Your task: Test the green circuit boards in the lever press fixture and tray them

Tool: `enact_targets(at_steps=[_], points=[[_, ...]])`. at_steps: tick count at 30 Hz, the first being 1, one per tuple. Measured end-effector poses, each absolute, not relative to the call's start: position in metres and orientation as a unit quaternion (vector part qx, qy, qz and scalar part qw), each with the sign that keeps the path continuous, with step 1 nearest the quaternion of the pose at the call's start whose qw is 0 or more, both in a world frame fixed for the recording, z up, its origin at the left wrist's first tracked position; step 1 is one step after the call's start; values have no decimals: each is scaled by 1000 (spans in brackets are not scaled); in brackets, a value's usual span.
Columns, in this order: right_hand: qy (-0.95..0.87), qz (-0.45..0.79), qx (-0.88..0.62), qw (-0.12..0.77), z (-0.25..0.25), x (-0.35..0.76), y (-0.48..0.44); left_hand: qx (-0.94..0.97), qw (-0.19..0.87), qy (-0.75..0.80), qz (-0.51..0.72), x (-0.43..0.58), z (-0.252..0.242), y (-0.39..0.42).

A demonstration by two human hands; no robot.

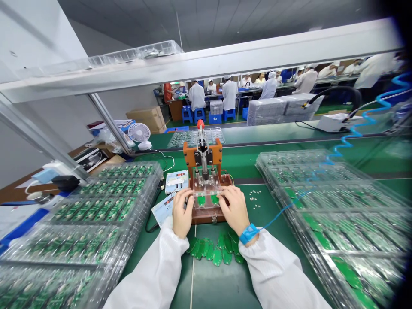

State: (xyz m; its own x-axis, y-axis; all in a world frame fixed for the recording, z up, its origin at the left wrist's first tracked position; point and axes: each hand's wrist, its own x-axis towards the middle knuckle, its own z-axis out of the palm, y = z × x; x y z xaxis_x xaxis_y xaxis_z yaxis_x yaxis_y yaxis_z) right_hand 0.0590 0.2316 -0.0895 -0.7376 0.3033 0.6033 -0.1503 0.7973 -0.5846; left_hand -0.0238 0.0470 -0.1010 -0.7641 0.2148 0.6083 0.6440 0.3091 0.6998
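An orange-framed hand press [203, 156] with a red knob stands in front of me on a brown base. Two small green circuit boards lie in its fixture, one on the left [201, 200] and one on the right [214, 199]. At the left end of the clear plate [206, 194], my left hand [182, 212] has its thumb and fingers bent around the edge. My right hand [234, 207], with a blue wrist strap [249, 234], has its fingertips closed at the right board; the exact grip is partly hidden. Several loose green boards [209, 249] lie nearer to me.
Stacked clear trays of boards stand at left [128, 214] and right [289, 206]. Two meters [176, 182] sit left of the press, small white pieces [255, 198] on its right. A blue coiled cord [354, 124] hangs at right. Beyond the shelf [206, 60], people work.
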Motion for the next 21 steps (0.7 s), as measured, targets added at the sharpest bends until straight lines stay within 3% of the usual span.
enact_targets(at_steps=[4, 9, 14, 21], points=[[-874, 330, -33, 355, -92, 59, 231, -342, 236, -738, -532, -3, -95, 48], [-857, 359, -41, 368, -92, 57, 233, -495, 221, -714, -443, 15, -96, 58], [-810, 412, -70, 411, -85, 53, 243, -532, 210, -723, -387, 17, -104, 62], [-747, 459, -90, 473, -19, 39, 256, -551, 224, -713, -371, 15, -103, 61]])
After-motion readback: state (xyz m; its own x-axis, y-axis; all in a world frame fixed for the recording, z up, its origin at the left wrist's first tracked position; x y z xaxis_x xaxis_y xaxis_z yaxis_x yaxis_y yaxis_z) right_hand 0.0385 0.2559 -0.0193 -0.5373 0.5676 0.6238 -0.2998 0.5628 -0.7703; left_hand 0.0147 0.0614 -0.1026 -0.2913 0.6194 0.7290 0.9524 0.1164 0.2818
